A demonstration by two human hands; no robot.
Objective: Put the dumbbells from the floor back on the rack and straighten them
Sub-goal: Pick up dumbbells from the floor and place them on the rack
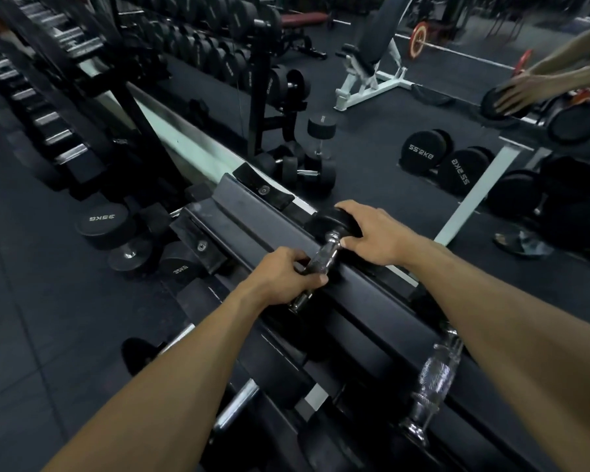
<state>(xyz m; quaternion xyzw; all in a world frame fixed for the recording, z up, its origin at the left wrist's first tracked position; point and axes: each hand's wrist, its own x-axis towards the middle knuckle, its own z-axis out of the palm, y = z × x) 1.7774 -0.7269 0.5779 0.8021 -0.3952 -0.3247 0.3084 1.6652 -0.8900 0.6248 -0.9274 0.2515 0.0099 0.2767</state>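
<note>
A black dumbbell with a knurled chrome handle (pixel 324 255) lies across the top rail of the black rack (pixel 252 212). My left hand (pixel 283 277) is closed around the near part of that handle. My right hand (pixel 372 235) grips the dumbbell's far black head (pixel 331 221), fingers curled over it. A second dumbbell with a chrome handle (pixel 433 376) rests on the rack to the right, under my right forearm. On the floor to the left stand 35 kg dumbbells (pixel 104 223).
A mirror behind the rack reflects several floor dumbbells (pixel 307 165), a white bench frame (pixel 372 80), 22.5 kg dumbbells (pixel 423 149) and my reflected arms (pixel 532 86). A long rack of dumbbells (pixel 48 97) runs off to the far left. Dark rubber floor (pixel 31 318) lies left.
</note>
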